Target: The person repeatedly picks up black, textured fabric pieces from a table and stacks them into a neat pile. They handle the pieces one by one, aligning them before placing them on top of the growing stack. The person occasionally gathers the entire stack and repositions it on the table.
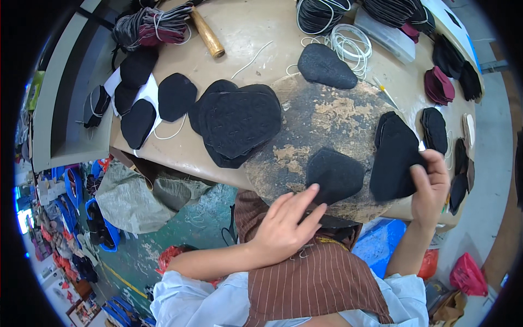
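My left hand (286, 223) is open, its fingers stretched out at the lower left edge of a black cut piece (336, 173). That piece lies flat on a worn, peeling round board (340, 120). With thumb and fingers closed, my right hand (432, 189) grips the right edge of another black fabric-like piece (395, 163), longer and rounded. Behind its upper end, part of a small black stack shows. To the left, a larger pile of black pieces (242, 120) overlaps the board's edge. One rounded black piece (327, 65) rests at the board's far edge.
Loose black pieces (177, 97) lie at the table's left. A wooden handle (207, 35), tied bundles (152, 27), coiled white cord (348, 49) and a clear plastic box (384, 35) are at the back. Maroon pieces (438, 86) and black stacks (434, 131) sit along the right.
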{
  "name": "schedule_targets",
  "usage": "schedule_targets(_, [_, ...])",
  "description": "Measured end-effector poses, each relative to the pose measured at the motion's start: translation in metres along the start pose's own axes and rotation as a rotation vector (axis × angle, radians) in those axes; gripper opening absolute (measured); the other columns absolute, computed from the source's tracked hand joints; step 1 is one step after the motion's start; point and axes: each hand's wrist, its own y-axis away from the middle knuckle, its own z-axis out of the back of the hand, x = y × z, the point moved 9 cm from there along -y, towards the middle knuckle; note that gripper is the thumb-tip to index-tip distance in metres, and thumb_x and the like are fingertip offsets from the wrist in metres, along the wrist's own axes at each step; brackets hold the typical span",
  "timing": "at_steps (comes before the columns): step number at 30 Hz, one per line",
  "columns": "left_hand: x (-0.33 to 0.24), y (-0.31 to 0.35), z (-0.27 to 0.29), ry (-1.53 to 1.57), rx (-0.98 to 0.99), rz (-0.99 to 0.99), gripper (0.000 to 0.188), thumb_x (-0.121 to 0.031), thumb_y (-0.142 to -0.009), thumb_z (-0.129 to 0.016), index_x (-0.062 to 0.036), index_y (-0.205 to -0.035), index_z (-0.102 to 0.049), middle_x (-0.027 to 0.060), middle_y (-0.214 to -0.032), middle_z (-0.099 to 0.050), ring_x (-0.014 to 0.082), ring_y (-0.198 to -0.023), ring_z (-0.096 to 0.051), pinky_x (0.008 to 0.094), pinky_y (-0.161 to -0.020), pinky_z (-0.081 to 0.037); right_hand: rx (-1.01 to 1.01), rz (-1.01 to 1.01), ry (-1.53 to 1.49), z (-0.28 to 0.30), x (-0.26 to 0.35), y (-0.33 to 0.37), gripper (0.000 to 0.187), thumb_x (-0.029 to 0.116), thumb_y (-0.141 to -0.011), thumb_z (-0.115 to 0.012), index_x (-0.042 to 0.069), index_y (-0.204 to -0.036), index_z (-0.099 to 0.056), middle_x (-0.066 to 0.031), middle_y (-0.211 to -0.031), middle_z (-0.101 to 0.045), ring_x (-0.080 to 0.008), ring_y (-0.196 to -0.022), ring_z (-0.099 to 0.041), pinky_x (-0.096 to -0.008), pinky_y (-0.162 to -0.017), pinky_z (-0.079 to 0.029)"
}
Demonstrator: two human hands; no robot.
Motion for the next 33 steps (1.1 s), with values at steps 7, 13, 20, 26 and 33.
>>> schedule_targets(7, [0.022, 0.027, 0.008, -0.031, -0.119, 0.133, 0.047, -0.011, -0.069, -0.077, -0.0049, -0.11, -0.054, 0.0297, -0.136, -0.039, 0.0372, -0.117, -0.051, 0.0513, -0.103, -0.029, 0.322, -0.227, -0.025, -0.077, -0.054, 0.013, 0.023, -0.006, -0.083, -0.065, -0.002, -0.104, -0.056, -0.0027, -0.094, -0.062, -0.0068, -0.087, -0.057, -0.0207, -0.077, -0.047])
schedule_targets(13, [0.032, 0.03, 0.004, 0.032, -0.138, 0.188, 0.046, -0.014, -0.071, -0.076, -0.0094, -0.112, -0.055, 0.0266, -0.138, -0.038, 0.0331, -0.128, -0.04, 0.0517, -0.103, -0.026, 0.287, -0.222, 0.02, -0.084, -0.059, 0.013, 0.023, -0.004, -0.083, -0.067, -0.002, -0.103, -0.057, -0.002, -0.092, -0.061, -0.0053, -0.085, -0.056, -0.0199, -0.074, -0.047])
schedule_targets(20, [0.028, 0.026, 0.003, 0.036, -0.135, 0.174, 0.041, -0.015, -0.072, -0.075, -0.0091, -0.109, -0.057, 0.0258, -0.136, -0.042, 0.0308, -0.122, -0.048, 0.0508, -0.105, -0.024, 0.226, -0.146, 0.235, -0.08, -0.061, 0.013, 0.021, 0.0, -0.08, -0.071, -0.003, -0.098, -0.061, -0.0027, -0.085, -0.064, -0.0058, -0.076, -0.057, -0.0213, -0.067, -0.047])
schedule_targets(26, [0.01, 0.014, -0.012, 0.026, -0.007, 0.038, 0.059, -0.021, -0.07, -0.075, -0.0072, -0.123, -0.054, 0.0191, -0.137, -0.048, 0.0255, -0.128, -0.046, 0.0526, -0.108, -0.018, 0.221, -0.115, 0.28, -0.082, -0.057, 0.012, 0.02, 0.001, -0.079, -0.071, -0.002, -0.097, -0.062, -0.0057, -0.084, -0.066, -0.0071, -0.076, -0.059, -0.023, -0.066, -0.048])
schedule_targets(33, [0.006, -0.008, -0.04, -0.198, 0.232, 0.127, 0.075, -0.05, -0.074, -0.067, -0.0066, -0.133, -0.049, 0.0127, -0.146, -0.04, 0.0226, -0.136, -0.035, 0.0508, -0.109, -0.012, 0.305, 0.013, 0.67, -0.097, -0.03, 0.001, 0.019, 0.005, -0.076, -0.073, -0.001, -0.089, -0.06, -0.0127, -0.078, -0.063, -0.0216, -0.068, -0.062, -0.032, -0.062, -0.049])
